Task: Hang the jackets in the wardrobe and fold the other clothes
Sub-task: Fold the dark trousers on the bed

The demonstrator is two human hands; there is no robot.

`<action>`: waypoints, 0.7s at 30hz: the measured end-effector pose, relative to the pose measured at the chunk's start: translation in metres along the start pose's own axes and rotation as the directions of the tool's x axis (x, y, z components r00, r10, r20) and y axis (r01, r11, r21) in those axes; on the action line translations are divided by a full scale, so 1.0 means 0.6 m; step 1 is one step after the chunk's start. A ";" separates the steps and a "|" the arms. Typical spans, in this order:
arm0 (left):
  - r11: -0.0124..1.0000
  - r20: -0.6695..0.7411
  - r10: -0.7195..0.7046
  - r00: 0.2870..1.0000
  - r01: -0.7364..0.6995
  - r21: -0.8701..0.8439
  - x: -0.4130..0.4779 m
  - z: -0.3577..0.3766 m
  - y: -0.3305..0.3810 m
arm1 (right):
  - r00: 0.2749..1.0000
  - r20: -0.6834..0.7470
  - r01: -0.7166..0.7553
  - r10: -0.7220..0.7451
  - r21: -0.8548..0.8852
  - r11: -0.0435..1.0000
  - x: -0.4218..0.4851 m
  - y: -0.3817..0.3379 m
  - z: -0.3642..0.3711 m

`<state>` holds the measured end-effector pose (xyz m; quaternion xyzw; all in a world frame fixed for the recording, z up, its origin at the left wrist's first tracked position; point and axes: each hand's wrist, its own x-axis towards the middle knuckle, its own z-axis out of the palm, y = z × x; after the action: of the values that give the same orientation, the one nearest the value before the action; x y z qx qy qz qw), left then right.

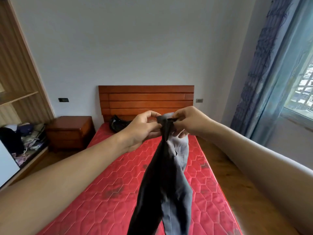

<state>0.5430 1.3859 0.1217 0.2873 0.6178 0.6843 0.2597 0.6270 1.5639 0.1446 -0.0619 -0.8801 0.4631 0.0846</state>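
Dark garment [166, 192] hangs above red mattress [101, 192]; left hand [144, 127] and right hand [188, 121] fingers pinch its top.

Above the red mattress [105, 192], the left hand [142, 128] and right hand [188, 121] pinch the top of hanging grey trousers [169, 192].

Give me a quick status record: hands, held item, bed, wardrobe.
held item: dark grey garment, held up by its top edge, hanging down over the red mattress
left hand: grips the garment's top
right hand: pinches the garment's top
bed: bunched black item lying by the headboard; cannot tell what it is
wardrobe: open at left, heap of clothes in its bottom
folding: held garment not yet folded
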 end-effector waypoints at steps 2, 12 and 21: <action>1.000 0.044 0.010 0.999 -0.010 0.006 -0.005 -0.001 -0.002 | 0.989 -0.117 0.066 -0.087 -0.175 0.982 0.005 0.008 0.007; 0.831 -0.007 0.220 0.975 -0.184 0.524 -0.008 -0.017 -0.029 | 0.960 -0.163 0.105 -0.228 -0.544 0.832 0.012 0.039 0.011; 0.738 0.037 0.292 0.956 -0.250 0.627 -0.007 -0.098 0.000 | 0.998 0.027 0.062 -0.059 -0.653 0.755 -0.008 0.074 -0.075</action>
<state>0.5041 1.3421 0.1175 0.4216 0.7689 0.4799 0.0274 0.6424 1.6241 0.1325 -0.0580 -0.9880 0.1243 0.0704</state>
